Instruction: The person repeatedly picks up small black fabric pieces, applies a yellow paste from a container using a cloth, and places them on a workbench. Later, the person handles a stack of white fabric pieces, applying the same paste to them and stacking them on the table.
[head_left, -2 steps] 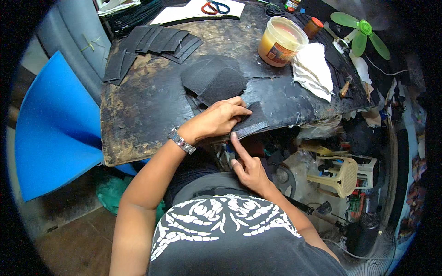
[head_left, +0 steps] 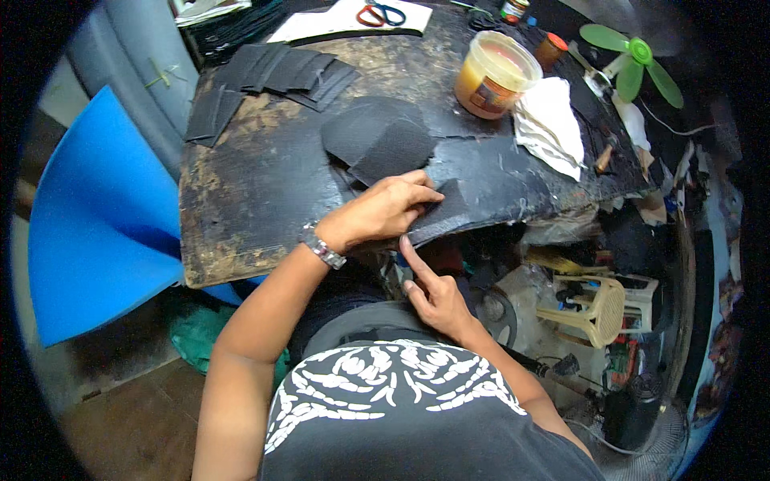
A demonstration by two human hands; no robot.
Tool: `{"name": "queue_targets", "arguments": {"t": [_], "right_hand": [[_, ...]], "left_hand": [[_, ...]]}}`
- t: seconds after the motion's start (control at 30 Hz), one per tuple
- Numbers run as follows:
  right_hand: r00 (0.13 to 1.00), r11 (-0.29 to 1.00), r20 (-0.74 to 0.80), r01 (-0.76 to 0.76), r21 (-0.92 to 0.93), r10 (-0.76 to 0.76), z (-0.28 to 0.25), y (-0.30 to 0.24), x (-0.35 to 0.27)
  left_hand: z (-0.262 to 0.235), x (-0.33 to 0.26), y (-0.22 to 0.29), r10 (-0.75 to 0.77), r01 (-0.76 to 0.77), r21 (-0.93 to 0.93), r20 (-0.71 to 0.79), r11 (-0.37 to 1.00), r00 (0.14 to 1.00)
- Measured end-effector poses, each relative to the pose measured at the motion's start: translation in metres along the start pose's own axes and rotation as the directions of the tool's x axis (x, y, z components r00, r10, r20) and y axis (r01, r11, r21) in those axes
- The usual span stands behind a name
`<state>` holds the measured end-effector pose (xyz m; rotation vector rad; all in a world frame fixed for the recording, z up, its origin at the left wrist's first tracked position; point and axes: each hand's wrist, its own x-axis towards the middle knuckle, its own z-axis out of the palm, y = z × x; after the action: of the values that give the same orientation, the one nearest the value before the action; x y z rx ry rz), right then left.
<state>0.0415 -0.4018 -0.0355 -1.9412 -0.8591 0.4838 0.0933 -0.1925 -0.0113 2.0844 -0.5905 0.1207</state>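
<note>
Two hands work one dark, curved piece of material (head_left: 449, 204) that lies at the near edge of the worn black workboard (head_left: 257, 184). The left hand (head_left: 381, 210), with a metal watch (head_left: 322, 246) on its wrist, lies flat on the piece with its fingers pressed together. The right hand (head_left: 433, 293) sits below the board's edge, its index finger stretched up to touch the piece's underside while the other fingers curl in; whether it grips anything I cannot tell.

Just behind the left hand, two rounded dark pieces (head_left: 377, 136) overlap. Further back, a fan of dark strips (head_left: 273, 76) lies near the far left corner. A round yellowish tub (head_left: 493, 76) with an orange label stands at the far right, a folded white cloth (head_left: 549, 124) just beside it. Scissors with orange and blue handles (head_left: 383, 14) rest on a white sheet (head_left: 345, 24) at the back.

A blue sheet (head_left: 96, 232) curves up left of the board. To the right are a green fan (head_left: 634, 64) and, lower down, a cream plastic stool (head_left: 597, 309) among clutter.
</note>
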Motion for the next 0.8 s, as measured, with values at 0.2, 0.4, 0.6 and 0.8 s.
{"name": "queue_targets", "arguments": {"t": [0.2,0.4,0.6,0.8], "right_hand": [[0.981,0.962,-0.176,0.123,0.242,-0.081,-0.02,0.009,-0.002],[0.944,0.864,-0.31,0.063,0.499,0.11,-0.036,0.017,0.001],[0.849,0.973,-0.496,0.081,-0.218,-0.182,-0.044,0.009,0.024],[0.816,0.958,-0.54,0.057,-0.282,-0.207,-0.058,0.002,0.035]], "left_hand": [[-0.047,-0.028,0.013,-0.02,-0.046,-0.176,-0.355,0.983,0.935],[-0.162,-0.093,-0.037,-0.408,0.489,-0.058,-0.641,0.87,0.65],[-0.106,-0.062,-0.029,0.007,0.341,0.388,-0.669,0.856,0.743],[-0.028,-0.008,-0.001,-0.073,0.371,0.463,-0.543,0.805,0.836]]}}
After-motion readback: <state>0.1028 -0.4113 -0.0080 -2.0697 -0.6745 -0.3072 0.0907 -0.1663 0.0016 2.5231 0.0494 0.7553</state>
